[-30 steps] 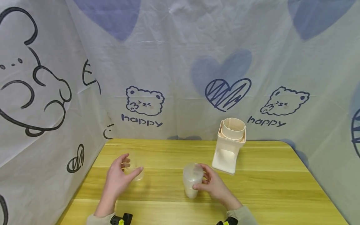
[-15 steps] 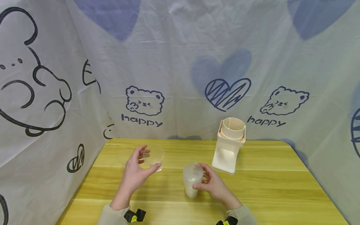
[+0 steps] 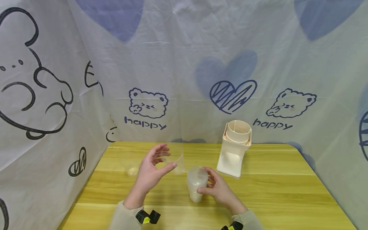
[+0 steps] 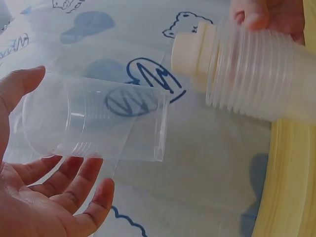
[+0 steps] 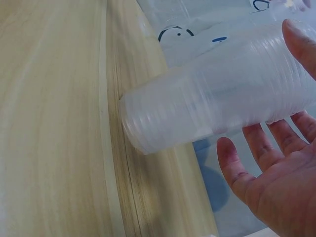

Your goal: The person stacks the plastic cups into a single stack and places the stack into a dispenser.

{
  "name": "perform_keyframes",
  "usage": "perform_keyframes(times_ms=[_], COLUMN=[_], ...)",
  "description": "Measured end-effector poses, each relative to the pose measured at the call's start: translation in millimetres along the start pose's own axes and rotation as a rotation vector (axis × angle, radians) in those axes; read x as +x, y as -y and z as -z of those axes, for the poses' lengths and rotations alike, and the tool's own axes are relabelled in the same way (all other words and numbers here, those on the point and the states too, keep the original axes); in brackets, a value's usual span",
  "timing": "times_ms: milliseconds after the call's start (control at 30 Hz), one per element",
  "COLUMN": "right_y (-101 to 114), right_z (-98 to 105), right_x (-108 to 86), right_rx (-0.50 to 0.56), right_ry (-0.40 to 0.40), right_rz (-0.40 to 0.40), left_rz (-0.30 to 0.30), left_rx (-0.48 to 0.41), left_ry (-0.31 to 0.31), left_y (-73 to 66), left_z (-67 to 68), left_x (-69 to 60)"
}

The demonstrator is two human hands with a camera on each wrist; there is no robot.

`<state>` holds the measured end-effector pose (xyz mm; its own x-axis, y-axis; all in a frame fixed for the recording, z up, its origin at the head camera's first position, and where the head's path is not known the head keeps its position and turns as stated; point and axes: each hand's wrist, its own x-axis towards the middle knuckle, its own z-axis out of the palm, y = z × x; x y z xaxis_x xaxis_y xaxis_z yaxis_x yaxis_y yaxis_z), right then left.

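Note:
In the head view my left hand [image 3: 153, 167] holds a clear plastic cup [image 3: 176, 159] near its rim, between thumb and fingers. The left wrist view shows that single cup [image 4: 98, 118] from the side, apart from the stack. My right hand [image 3: 217, 188] grips a stack of nested clear plastic cups [image 3: 196, 185] round its upper part. Several rims show closely packed on this stack [image 4: 247, 74] in the left wrist view. Whether its base touches the table I cannot tell. Another clear cup [image 3: 131, 166] stands on the table left of my left hand.
A cream plastic holder [image 3: 234, 150] with a round opening at its top stands at the back right of the wood-grain table [image 3: 276, 185]. Patterned cloth [image 3: 181, 70] hangs behind the table and along its left side.
My left hand has taken up the single cup and carried it rightward, closer to the stack. The other cup on the left has come into clearer view. My right hand and the stack stay put.

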<state>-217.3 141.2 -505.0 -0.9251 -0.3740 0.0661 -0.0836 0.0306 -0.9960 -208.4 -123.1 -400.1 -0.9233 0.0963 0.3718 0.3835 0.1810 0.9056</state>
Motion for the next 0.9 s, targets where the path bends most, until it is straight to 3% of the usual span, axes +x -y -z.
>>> perform_keyframes(times_ms=[200, 433, 900], right_y=[-0.1, -0.2, -0.1], right_z=[-0.4, -0.2, -0.8], right_x=[-0.2, -0.6, -1.5], right_rx=[0.001, 0.008, 0.023], right_ry=[0.004, 0.0, 0.0], right_rz=[0.001, 0.0, -0.008], left_rz=[-0.038, -0.035, -0.051], left_rx=[-0.04, -0.098, -0.126], left_ry=[0.061, 0.126, 0.199], left_y=[-2.6, -2.2, 6.9], left_z=[-16.1, -31.3, -44.1], left_x=[2.8, 4.0, 5.3])
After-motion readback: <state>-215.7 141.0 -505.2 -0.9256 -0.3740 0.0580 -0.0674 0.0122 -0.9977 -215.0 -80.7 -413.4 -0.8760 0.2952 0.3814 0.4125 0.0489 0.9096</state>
